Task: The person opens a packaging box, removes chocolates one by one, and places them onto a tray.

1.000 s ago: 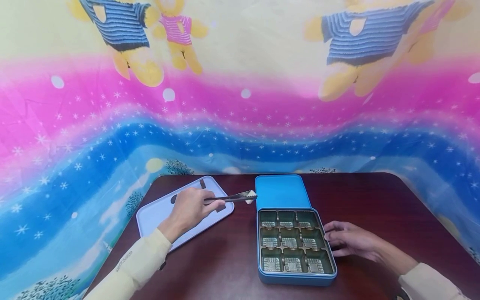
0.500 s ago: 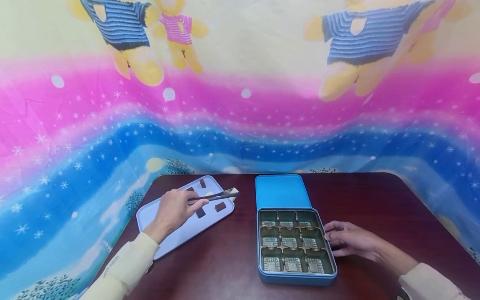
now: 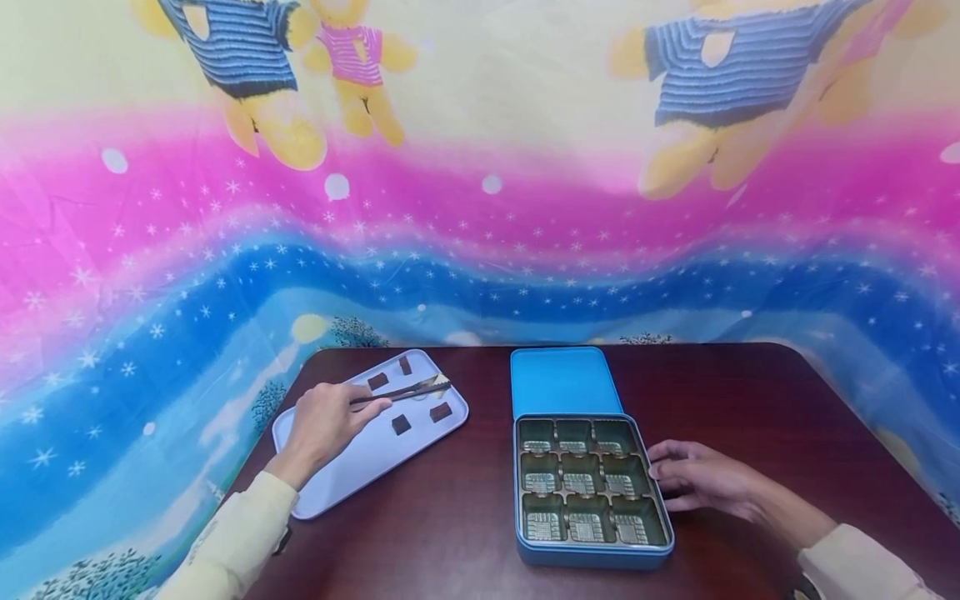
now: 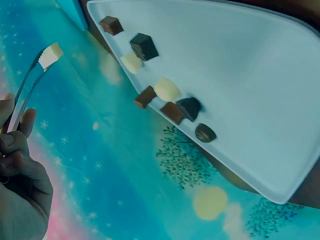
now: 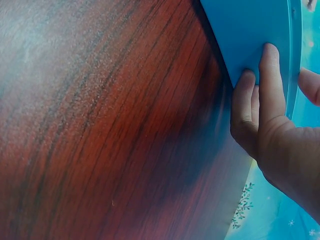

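Observation:
My left hand [image 3: 322, 421] grips slim metal tongs [image 3: 397, 393] above the lilac tray [image 3: 337, 475]. Between the tongs' tips sits a white chocolate cube [image 4: 51, 55], clear of the tray in the left wrist view. Several chocolates lie on the tray, among them a dark cube [image 4: 144, 47], a brown piece [image 4: 111, 25] and a round cream one [image 4: 166, 89]. My right hand [image 3: 708, 479] touches the right side of the blue tin [image 3: 592, 557], its fingers [image 5: 271, 75] against the wall. Inside the tin is a gold-coloured insert [image 3: 581, 498] whose visible compartments hold nothing.
The tin's light blue lid [image 3: 564, 382] lies flat behind it. Everything rests on a dark red-brown wooden table [image 3: 750, 392]. A printed cloth [image 3: 480, 225] with bears and snowflakes hangs behind the table's far edge.
My left hand has moved left, carrying the tongs and white chocolate from near the lid back over the tray. More chocolates on the tray now show. The right hand stays at the tin.

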Motion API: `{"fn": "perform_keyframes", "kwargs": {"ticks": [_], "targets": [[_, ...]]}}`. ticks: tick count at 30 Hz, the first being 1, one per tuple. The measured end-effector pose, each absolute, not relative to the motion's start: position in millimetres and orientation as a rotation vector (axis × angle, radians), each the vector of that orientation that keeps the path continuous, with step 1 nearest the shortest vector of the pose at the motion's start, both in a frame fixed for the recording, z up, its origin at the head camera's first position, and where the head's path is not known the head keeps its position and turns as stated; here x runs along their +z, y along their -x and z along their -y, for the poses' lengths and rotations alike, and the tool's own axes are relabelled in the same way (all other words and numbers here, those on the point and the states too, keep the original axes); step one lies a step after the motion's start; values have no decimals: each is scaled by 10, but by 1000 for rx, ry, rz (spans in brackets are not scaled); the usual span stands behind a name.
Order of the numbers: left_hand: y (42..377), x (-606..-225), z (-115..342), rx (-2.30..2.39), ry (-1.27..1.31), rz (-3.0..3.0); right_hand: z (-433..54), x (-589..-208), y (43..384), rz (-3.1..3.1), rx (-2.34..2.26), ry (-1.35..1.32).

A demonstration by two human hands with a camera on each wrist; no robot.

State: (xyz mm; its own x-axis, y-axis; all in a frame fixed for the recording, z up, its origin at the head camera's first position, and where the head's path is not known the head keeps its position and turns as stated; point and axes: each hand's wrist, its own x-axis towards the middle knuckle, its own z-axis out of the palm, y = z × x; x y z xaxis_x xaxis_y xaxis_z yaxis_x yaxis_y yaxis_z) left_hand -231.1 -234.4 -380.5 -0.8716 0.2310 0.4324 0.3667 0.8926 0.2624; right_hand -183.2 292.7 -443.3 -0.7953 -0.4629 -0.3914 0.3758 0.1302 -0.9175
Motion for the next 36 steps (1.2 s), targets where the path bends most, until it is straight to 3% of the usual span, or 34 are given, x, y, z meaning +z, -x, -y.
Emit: {"fn": "perform_keyframes", "kwargs": {"ticks": [36], "targets": [[2126,-4137,3059,-473,223,2785,-2928,-4442,1835,-1780,-1745,106]]}}
